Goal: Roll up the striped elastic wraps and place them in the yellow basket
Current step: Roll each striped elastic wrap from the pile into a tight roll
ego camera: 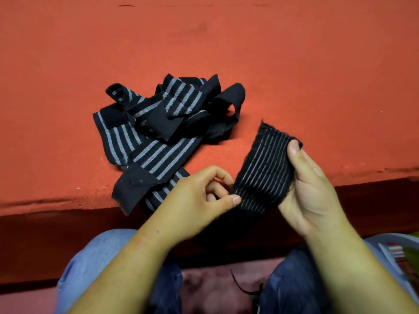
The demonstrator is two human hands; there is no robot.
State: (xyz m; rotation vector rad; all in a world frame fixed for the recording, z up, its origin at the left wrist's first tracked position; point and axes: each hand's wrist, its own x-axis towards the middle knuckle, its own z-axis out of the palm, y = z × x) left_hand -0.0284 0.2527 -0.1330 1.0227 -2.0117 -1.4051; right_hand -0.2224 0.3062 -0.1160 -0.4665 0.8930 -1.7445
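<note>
I am holding one striped wrap (263, 168) in the middle right of the frame, just off the front edge of the red surface (226, 41). My right hand (310, 189) is gripping its right side, with the thumb pressing on the top corner. My left hand (199, 200) is pinching the lower left corner between thumb and fingers. The other wraps (158, 123) are lying in a messy pile in the middle of the frame, on the red surface.

To roll it well, I think I should be folding one short end over tight, lining up the side edges, and turning slowly so it is not going crooked or springing open.

A yellow-green thing (411, 252) is peeking in at the lower right edge. I cannot tell if it is the basket.
</note>
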